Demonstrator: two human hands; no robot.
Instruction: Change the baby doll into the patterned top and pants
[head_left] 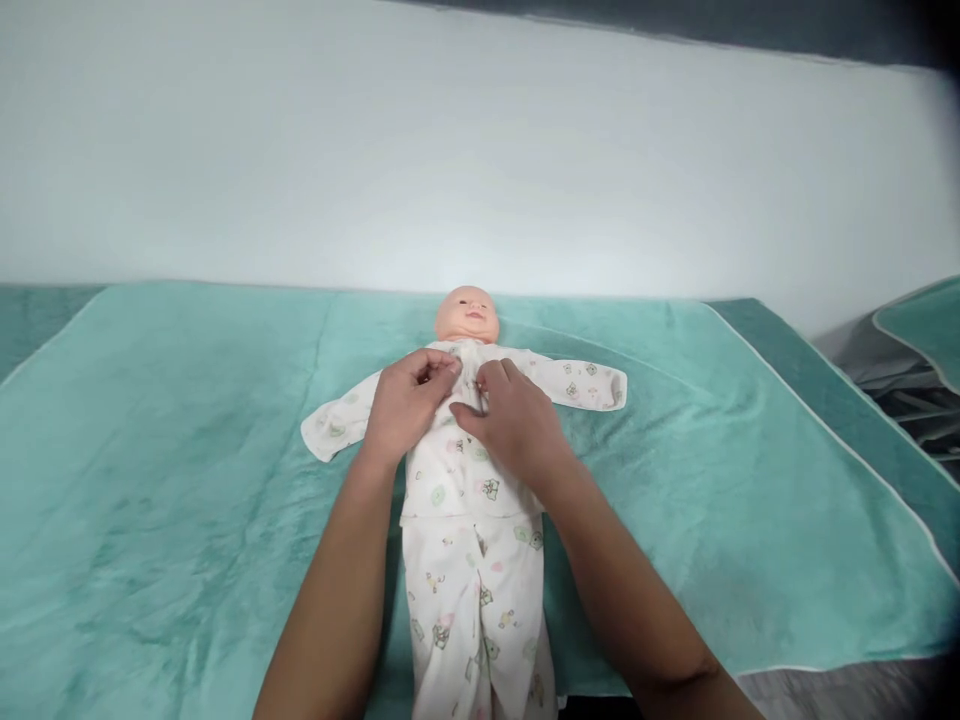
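A baby doll [466, 315] lies on its back, dressed in a white printed shirt [450, 490] and matching pants [476, 620]. At the upper chest, my left hand [409, 395] has its thumb and forefinger pinched together on the shirt front, just below the collar. My right hand [517, 415] rests against the other side of the shirt opening. Its fingers are bent on the fabric, while its thumb stands apart from them over the chest. Both sleeves stretch outward with no doll hands showing. What lies beneath my fingertips is hidden.
A teal blanket [187, 450] with pale edging spreads under the doll. Behind it rises a white wall [450, 150]. Folded teal cloth [930, 320] and dark items sit at the right edge. Grey floor [840, 695] shows at the lower right.
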